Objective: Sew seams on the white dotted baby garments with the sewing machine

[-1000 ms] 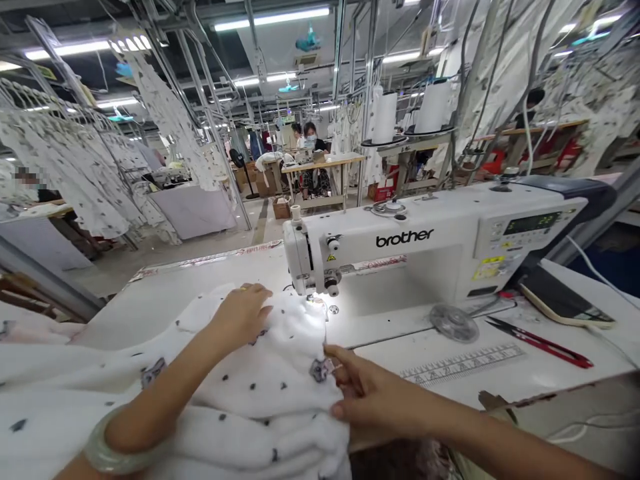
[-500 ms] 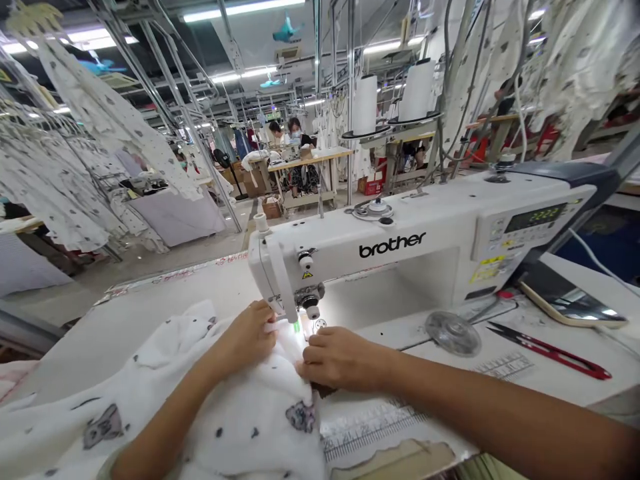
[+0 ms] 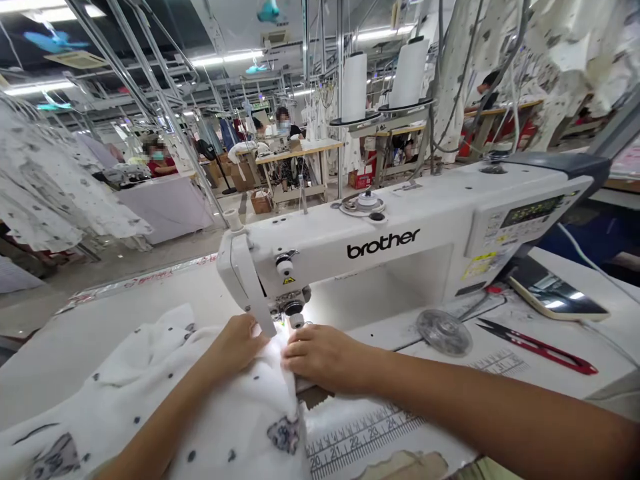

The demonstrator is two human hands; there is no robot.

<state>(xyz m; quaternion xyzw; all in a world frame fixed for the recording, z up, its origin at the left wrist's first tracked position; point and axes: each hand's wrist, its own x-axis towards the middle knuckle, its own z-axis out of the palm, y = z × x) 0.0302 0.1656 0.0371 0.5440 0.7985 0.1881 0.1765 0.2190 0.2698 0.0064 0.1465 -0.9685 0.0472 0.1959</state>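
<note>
White plush fabric (image 3: 235,407) with grey animal prints and dark dots lies over the table's left side, its edge under the head of a white sewing machine (image 3: 320,257). My left hand (image 3: 237,347) rests on the fabric just left of the needle area, fingers bent and closed on it. On the other side, my right hand (image 3: 327,360) has its fingers together, pinching the fabric's right edge close to the needle. The lamp lights the cloth between my hands. The needle tip and presser foot are mostly hidden behind the machine head and fingers.
Right of my hands lie a clear round plastic piece (image 3: 444,332), red-handled thread snips (image 3: 540,347) and a phone (image 3: 557,290). A printed ruler scale (image 3: 365,437) runs along the table front. Thread cones (image 3: 354,87) stand behind the machine; co-workers sit farther back.
The camera view has turned slightly right, so the machine and table appear farther left. My right fingers are a little nearer the needle area, and my left hand lies flatter. Both keep hold of the fabric.
</note>
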